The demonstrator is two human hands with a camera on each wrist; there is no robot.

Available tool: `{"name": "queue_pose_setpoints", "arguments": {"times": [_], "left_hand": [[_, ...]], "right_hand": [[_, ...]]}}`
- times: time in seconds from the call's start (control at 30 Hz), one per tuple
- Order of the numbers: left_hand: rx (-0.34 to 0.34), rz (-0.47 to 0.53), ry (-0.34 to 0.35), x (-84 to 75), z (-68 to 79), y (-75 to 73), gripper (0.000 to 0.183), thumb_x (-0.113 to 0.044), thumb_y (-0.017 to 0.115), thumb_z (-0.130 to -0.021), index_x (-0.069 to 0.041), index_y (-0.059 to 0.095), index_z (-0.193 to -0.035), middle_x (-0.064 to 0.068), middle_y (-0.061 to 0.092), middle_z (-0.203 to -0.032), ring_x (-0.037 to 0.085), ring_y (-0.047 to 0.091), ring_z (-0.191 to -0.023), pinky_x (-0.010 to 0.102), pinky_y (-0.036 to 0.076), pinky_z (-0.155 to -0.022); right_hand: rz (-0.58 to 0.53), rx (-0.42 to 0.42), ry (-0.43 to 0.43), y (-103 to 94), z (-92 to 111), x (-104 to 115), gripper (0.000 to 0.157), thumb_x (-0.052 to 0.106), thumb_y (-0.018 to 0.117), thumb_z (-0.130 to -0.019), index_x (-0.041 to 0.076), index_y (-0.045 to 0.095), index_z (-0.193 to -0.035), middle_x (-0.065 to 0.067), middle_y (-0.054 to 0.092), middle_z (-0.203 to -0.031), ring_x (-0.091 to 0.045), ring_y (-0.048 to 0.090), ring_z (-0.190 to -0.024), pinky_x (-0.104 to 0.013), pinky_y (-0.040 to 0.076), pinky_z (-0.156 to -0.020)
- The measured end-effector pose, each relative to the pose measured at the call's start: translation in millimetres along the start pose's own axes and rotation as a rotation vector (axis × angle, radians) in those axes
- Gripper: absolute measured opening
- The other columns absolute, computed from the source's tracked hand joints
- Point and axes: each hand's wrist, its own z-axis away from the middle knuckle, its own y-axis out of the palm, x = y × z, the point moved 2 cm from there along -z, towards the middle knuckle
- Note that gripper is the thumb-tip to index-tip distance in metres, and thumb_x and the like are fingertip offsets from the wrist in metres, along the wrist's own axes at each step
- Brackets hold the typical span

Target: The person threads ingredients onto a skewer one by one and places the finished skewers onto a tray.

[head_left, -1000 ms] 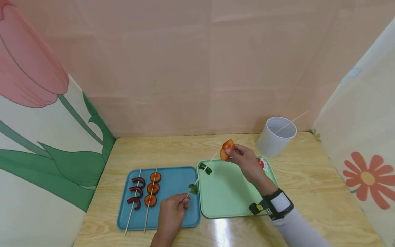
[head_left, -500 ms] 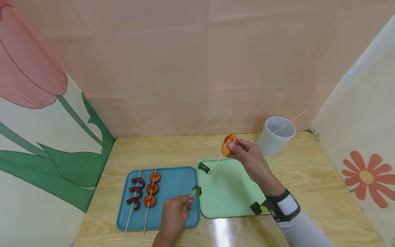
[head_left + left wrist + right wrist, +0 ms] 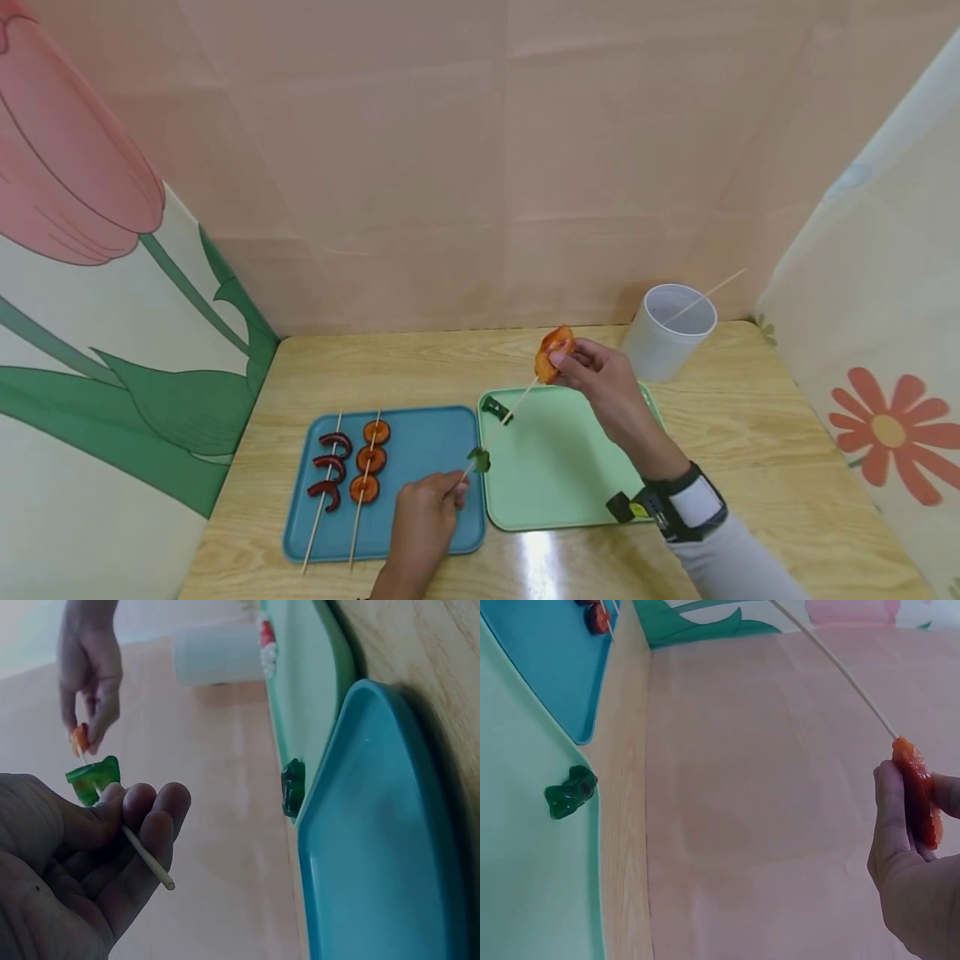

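My left hand [image 3: 423,521] pinches a wooden skewer [image 3: 146,855] near its blunt end. A green pepper-like piece [image 3: 94,780] is threaded on the skewer just beyond the fingertips. My right hand [image 3: 607,387] holds an orange, glossy food piece [image 3: 919,795] between thumb and fingers, above the green tray [image 3: 555,467]. The skewer's far tip meets the lower edge of the orange piece in the head and right wrist views. Another green piece [image 3: 571,793] lies in the tray's corner, behind the skewer in the head view.
On the blue tray [image 3: 431,442] lie two loaded skewers, one with dark red curled pieces [image 3: 330,467], one with round brown slices [image 3: 371,458]. A white cup [image 3: 667,337] with a stick stands at the back right. A red and white item [image 3: 268,645] sits at the green tray's far edge.
The orange piece, earlier apart from the skewer, now meets its tip. The skewer and left hand have shifted slightly right. Over the last half second both hands hardly moved.
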Motion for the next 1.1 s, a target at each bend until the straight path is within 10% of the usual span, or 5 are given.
{"name": "queue_pose_setpoints", "arguments": {"times": [0.53,0.73,1.1], "left_hand": [[-0.105,-0.087,0.118,-15.5,-6.9,-2.2,0.02,0.013,0.078,-0.076,-0.004,0.081,-0.086,0.0,0.073,-0.068,0.002,0.066,-0.057,0.012,0.051,-0.052],[-0.145,-0.101,0.176,-23.3,-14.0,-2.4,0.02,0.013,0.078,-0.076,-0.003,0.081,-0.087,0.001,0.073,-0.068,0.005,0.067,-0.059,0.015,0.052,-0.052],[-0.182,-0.101,0.154,-30.3,-21.9,-5.9,0.023,0.017,0.079,-0.073,-0.001,0.081,-0.087,0.004,0.075,-0.07,0.008,0.071,-0.06,0.015,0.054,-0.053]], "right_hand": [[0.12,-0.08,-0.142,9.7,18,14,0.045,0.026,0.074,-0.096,-0.002,0.064,-0.13,0.006,0.074,-0.104,-0.009,0.072,-0.092,-0.022,0.061,-0.084],[0.165,0.013,-0.155,30.6,26,11,0.037,0.026,0.078,-0.093,0.002,0.071,-0.12,-0.009,0.077,-0.106,-0.012,0.075,-0.092,-0.026,0.062,-0.082],[0.166,-0.015,-0.149,50.3,32,3,0.032,0.023,0.08,-0.09,0.003,0.073,-0.114,-0.016,0.077,-0.104,-0.011,0.075,-0.088,-0.027,0.063,-0.077]]}}
